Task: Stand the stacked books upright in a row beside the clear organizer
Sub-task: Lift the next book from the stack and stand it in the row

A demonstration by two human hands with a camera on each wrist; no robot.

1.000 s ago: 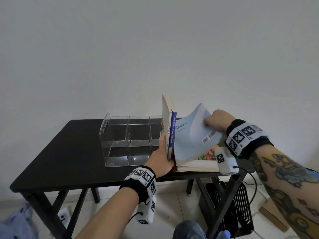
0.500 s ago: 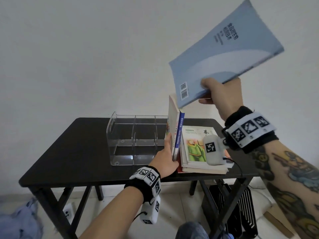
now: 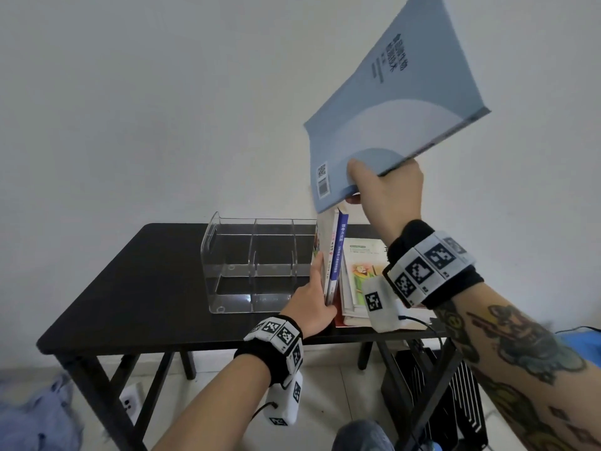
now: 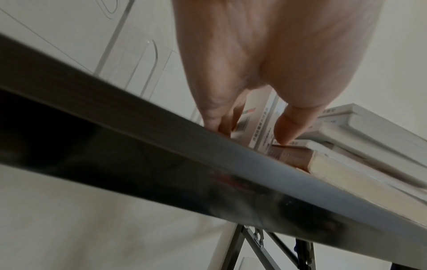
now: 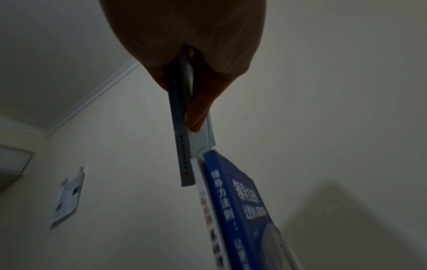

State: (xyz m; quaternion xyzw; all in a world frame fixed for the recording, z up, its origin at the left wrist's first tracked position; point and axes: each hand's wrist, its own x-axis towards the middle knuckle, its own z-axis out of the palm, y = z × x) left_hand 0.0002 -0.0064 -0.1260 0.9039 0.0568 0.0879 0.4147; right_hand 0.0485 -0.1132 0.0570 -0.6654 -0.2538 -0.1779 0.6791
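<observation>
On the black table [image 3: 146, 288] stands a clear organizer [image 3: 257, 265] with dividers. Two upright books [image 3: 335, 252] lean against its right end. My left hand [image 3: 312, 301] holds them near the bottom, with fingers [image 4: 215, 117] on the organizer side and thumb on the other. A flat stack of books [image 3: 361, 275] lies just to their right. My right hand [image 3: 387, 187] pinches a thin light blue book [image 3: 390, 102] by its lower edge and holds it tilted, high over the upright books. In the right wrist view the light blue book [image 5: 182, 127] hangs above the blue-covered upright book [image 5: 242, 201].
The table's front edge [image 4: 161, 155] runs just under my left wrist. A white wall stands close behind the table. On the floor are a black slatted unit [image 3: 455, 395] at the right, a power strip [image 3: 130, 402] and cloth [image 3: 35, 415] at the left.
My right hand has lifted the light blue book off the flat stack and raised it over the upright books. The left hand has kept its hold on the upright books.
</observation>
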